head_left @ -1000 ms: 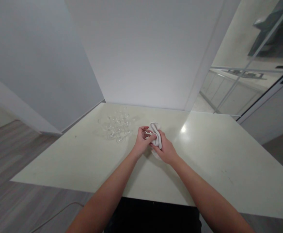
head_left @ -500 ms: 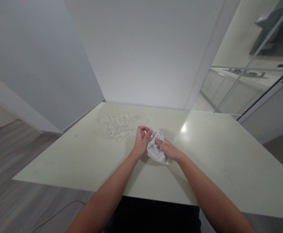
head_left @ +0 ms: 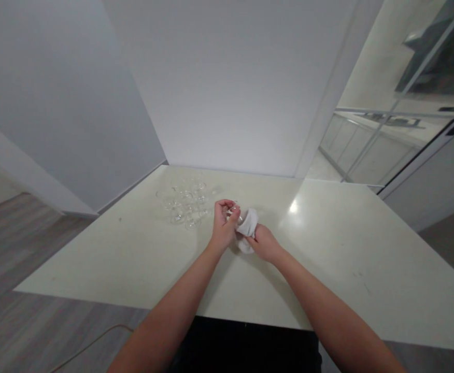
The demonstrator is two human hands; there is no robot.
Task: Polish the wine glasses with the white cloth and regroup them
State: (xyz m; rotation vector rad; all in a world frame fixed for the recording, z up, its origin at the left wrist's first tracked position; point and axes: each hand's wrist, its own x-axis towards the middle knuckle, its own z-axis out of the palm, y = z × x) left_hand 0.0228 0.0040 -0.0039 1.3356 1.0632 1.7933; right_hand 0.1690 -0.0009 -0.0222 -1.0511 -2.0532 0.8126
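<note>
Over the middle of the pale table (head_left: 141, 259), my left hand (head_left: 224, 223) is closed around a small clear glass (head_left: 235, 208); fingers cover much of it, so its full shape is hidden. My right hand (head_left: 265, 242) grips a white cloth (head_left: 249, 220), which is bunched against the right side of the glass. The right fingers are partly hidden behind the cloth. Left of my hands, several clear stemmed glasses (head_left: 188, 204) stand close together on the table, apart from my left hand.
A white wall panel (head_left: 235, 103) rises at the table's back edge. To the right is a glass-paned door (head_left: 378, 140) with a dark handle. A thin cable (head_left: 90, 346) lies on the wooden floor at the lower left.
My right hand has turned and shifted slightly left, and the cloth is bunched smaller, with its hanging part drawn in. My left hand still holds the glass, moved slightly left.
</note>
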